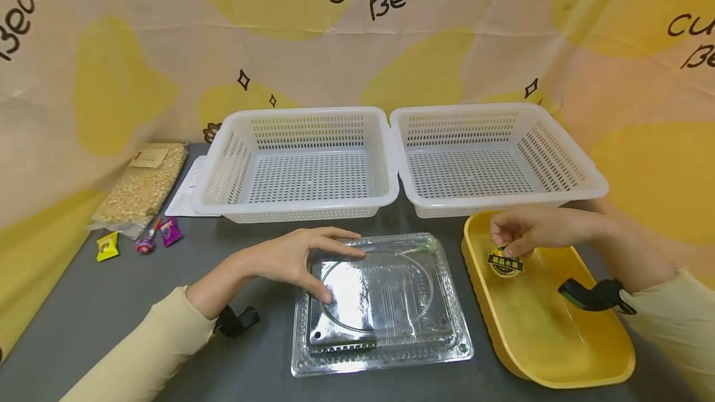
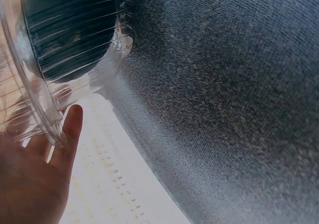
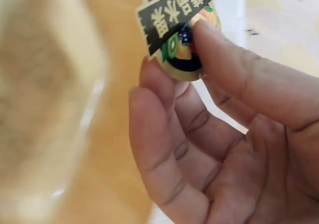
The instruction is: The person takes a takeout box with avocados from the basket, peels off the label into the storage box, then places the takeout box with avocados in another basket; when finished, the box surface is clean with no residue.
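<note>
Between thumb and fingertips, my right hand (image 1: 530,228) pinches a small black and gold fruit label (image 1: 505,265) above the yellow tray (image 1: 558,346). Printed fruit and dark bands with characters show on the label (image 3: 182,45) in the right wrist view. My left hand (image 1: 293,256) lies at the upper left of a clear plastic clamshell box (image 1: 385,346), fingers spread and thumb over the lid. In the left wrist view, the fingers of the left hand (image 2: 42,169) are fairly straight beside the clear plastic. The box sits flat on the dark table.
Two white perforated baskets (image 1: 310,208) (image 1: 503,198) stand side by side at the back. To the left lie a bag of grains (image 1: 139,188), a white packet (image 1: 187,194), a yellow candy (image 1: 107,246), a lollipop (image 1: 146,244) and a purple candy (image 1: 170,231). A printed cloth (image 1: 313,67) hangs behind.
</note>
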### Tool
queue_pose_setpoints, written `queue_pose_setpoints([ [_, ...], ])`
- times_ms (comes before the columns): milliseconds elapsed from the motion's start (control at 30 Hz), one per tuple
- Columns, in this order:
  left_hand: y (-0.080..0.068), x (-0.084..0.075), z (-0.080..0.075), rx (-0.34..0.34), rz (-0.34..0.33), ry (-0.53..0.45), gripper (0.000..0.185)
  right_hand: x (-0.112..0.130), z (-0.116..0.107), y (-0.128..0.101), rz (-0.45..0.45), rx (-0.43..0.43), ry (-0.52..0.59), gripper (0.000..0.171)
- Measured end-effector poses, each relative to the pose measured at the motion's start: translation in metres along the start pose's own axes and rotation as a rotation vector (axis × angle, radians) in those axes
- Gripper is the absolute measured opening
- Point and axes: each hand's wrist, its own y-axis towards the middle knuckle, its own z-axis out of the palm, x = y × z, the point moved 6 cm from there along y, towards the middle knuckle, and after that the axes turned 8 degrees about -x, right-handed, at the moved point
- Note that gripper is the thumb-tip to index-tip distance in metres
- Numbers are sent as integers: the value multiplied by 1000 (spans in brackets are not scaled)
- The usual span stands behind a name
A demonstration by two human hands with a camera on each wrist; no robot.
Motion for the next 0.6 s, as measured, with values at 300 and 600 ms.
queue_pose_setpoints([
  [300,0,-14,-2,-4,71,56,75,-39,8,0,138,-3,-35,16],
  [600,-3,-38,11,-2,228,196,85,-47,11,4,143,7,-88,11],
])
